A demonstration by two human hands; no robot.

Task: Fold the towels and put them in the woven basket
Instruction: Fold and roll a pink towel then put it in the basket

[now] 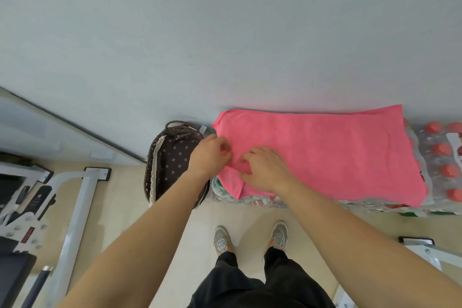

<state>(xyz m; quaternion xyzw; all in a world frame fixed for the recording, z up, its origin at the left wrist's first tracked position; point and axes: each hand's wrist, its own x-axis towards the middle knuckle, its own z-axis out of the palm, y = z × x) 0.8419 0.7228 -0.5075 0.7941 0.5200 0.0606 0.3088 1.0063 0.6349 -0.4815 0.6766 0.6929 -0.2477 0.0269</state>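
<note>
A pink towel (pixel 325 152) lies spread flat over packs of bottled water against the wall. Both hands are at its left edge. My left hand (pixel 211 155) pinches the towel's left edge with its fingers closed on the cloth. Close beside it, my right hand (pixel 265 169) presses down and grips a fold of the same edge. The dark woven basket (pixel 172 157), lined with dotted brown cloth and lace trim, stands on the floor just left of the towel, partly hidden by my left forearm. It looks empty.
Shrink-wrapped water bottles with red caps (pixel 442 157) stick out to the right of the towel. White metal frames (pixel 77 207) and dark equipment stand at the left, another frame (pixel 425 250) at lower right. My feet (pixel 250 237) stand on the beige floor.
</note>
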